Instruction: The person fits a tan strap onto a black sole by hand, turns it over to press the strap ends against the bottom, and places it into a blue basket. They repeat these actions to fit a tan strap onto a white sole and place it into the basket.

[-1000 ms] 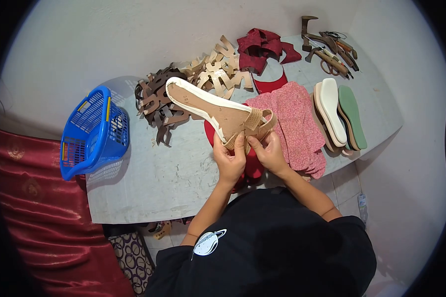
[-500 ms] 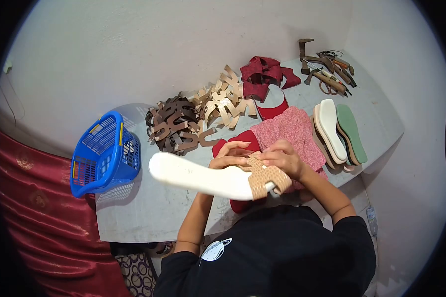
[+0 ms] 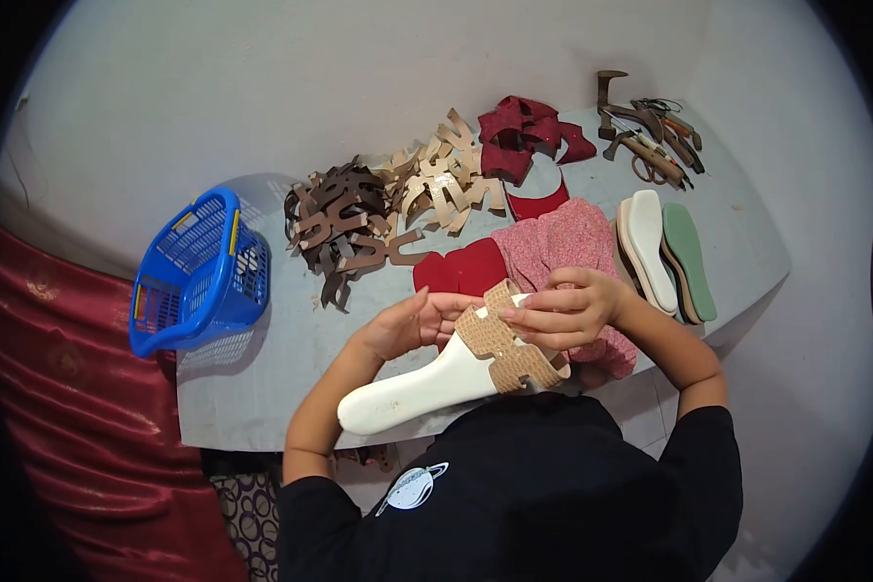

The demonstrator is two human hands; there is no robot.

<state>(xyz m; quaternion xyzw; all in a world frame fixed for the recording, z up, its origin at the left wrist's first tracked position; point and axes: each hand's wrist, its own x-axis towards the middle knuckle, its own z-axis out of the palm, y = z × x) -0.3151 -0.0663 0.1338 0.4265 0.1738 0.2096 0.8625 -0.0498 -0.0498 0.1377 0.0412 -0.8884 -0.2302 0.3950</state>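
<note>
A white foot-shaped sole [image 3: 412, 393] slants over the near edge of the table, its heel end at the lower left. A tan woven sandal upper [image 3: 493, 347] with cut-outs wraps around its front end. My right hand [image 3: 574, 306] pinches the top side of the upper. My left hand [image 3: 407, 322] lies beside the upper's left side, fingers stretched out and their tips reaching its edge. Beneath the hands lie a red cloth piece [image 3: 463, 267] and a pink speckled cloth [image 3: 558, 242].
A blue basket [image 3: 189, 320] stands at the table's left end. Dark brown straps [image 3: 335, 209], beige straps [image 3: 441, 179] and red uppers [image 3: 524, 136] lie in piles at the back. White and green soles [image 3: 689, 262] lie right; hammers and other tools [image 3: 650, 141] lie back right.
The sole's heel end has swung down and nearer to me. My left hand has opened and drawn back to the left. My right hand has shifted right along the upper.
</note>
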